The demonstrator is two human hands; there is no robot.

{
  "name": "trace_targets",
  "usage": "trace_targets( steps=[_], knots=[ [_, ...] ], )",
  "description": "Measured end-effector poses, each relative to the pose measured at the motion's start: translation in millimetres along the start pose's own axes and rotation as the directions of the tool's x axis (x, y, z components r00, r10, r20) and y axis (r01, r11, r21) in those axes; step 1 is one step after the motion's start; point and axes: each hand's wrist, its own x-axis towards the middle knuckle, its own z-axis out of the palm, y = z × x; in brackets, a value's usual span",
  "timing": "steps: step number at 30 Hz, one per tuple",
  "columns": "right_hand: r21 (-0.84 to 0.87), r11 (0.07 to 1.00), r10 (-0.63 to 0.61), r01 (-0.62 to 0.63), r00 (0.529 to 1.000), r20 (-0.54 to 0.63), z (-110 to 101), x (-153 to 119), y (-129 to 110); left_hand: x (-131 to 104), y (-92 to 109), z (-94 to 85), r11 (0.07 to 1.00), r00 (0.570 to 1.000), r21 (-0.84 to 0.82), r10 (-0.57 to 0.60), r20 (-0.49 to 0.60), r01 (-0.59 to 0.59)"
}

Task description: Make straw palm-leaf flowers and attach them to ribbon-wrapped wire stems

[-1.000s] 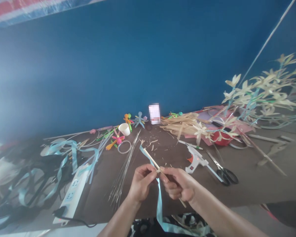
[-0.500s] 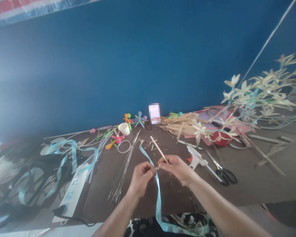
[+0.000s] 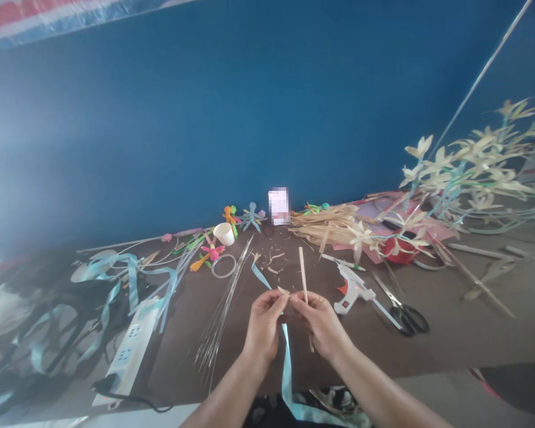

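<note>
Both hands meet at the middle of the table, fingertips nearly touching. Between thumb and forefinger, my left hand (image 3: 264, 321) pinches a small pale petal-like strip (image 3: 283, 291). My right hand (image 3: 317, 321) is closed around a thin wooden stick (image 3: 302, 267), which stands almost upright, its lower end showing below the hand. The right thumb and forefinger press close to the strip; whether they grip it too is hidden. A light blue ribbon (image 3: 287, 362) runs under the hands, from a pale tip on the table down over the front edge.
Right of my hands lie a white glue gun (image 3: 351, 291) and black-handled scissors (image 3: 405, 318). Metal wires (image 3: 225, 309), a tape ring (image 3: 224, 266) and a power strip (image 3: 131, 353) lie left. Behind are a paper cup (image 3: 224, 233), dried husks (image 3: 325, 223) and pale flowers (image 3: 477, 160).
The stick has swung from leaning left to nearly upright in my right hand. My hands have turned, and the small pale strip now points up between the fingertips.
</note>
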Motion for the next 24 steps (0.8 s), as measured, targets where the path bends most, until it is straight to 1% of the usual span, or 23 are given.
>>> trace_targets(
  steps=[2, 3, 5, 7, 9, 10, 12, 14, 18, 21, 24],
  knots=[
    [-0.206, 0.974, -0.093, 0.094, 0.996, 0.012, -4.8, -1.1, -5.9, 1.1, 3.3, -3.0, 0.997, 1.000, 0.073, -0.003, 0.021, 0.001],
    [-0.321, 0.935, -0.149, 0.150, 0.988, 0.027, -7.9, -1.4, -10.5, 1.4, 5.4, -4.8, 0.991, 0.999, 0.129, 0.013, 0.045, -0.019],
    [-0.537, 0.807, -0.235, 0.244, 0.968, 0.088, -14.0, -1.5, -20.3, 1.6, 9.3, -7.9, 0.968, 0.994, 0.241, 0.051, 0.101, -0.074],
    [-0.703, 0.652, -0.240, 0.284, 0.957, 0.164, -17.7, -1.5, -27.9, 1.0, 11.0, -9.8, 0.938, 0.989, 0.329, 0.071, 0.133, -0.111],
    [-0.796, 0.522, -0.220, 0.305, 0.950, 0.220, -18.1, -1.8, -31.2, 0.2, 10.5, -10.7, 0.913, 0.988, 0.389, 0.074, 0.138, -0.123],
    [-0.818, 0.480, -0.220, 0.317, 0.946, 0.237, -17.3, -2.0, -31.3, -0.2, 9.6, -11.0, 0.904, 0.988, 0.408, 0.075, 0.138, -0.126],
    [-0.830, 0.442, -0.235, 0.341, 0.937, 0.259, -15.1, -2.4, -29.1, -0.9, 7.1, -11.9, 0.895, 0.987, 0.428, 0.079, 0.137, -0.131],
    [-0.819, 0.450, -0.241, 0.355, 0.932, 0.272, -13.6, -2.4, -25.6, -1.4, 4.6, -13.3, 0.889, 0.987, 0.438, 0.082, 0.137, -0.135],
    [-0.773, 0.530, -0.212, 0.347, 0.938, 0.276, -15.1, -0.1, -20.2, -2.9, 1.0, -17.6, 0.859, 0.986, 0.490, 0.081, 0.149, -0.144],
    [-0.723, 0.616, -0.169, 0.313, 0.949, 0.267, -16.4, 2.6, -18.5, -5.0, 0.5, -19.6, 0.830, 0.984, 0.532, 0.103, 0.148, -0.167],
    [-0.635, 0.730, -0.115, 0.252, 0.962, 0.250, -14.1, 3.7, -17.2, -7.0, 3.8, -19.6, 0.826, 0.980, 0.530, 0.131, 0.152, -0.192]
  ],
)
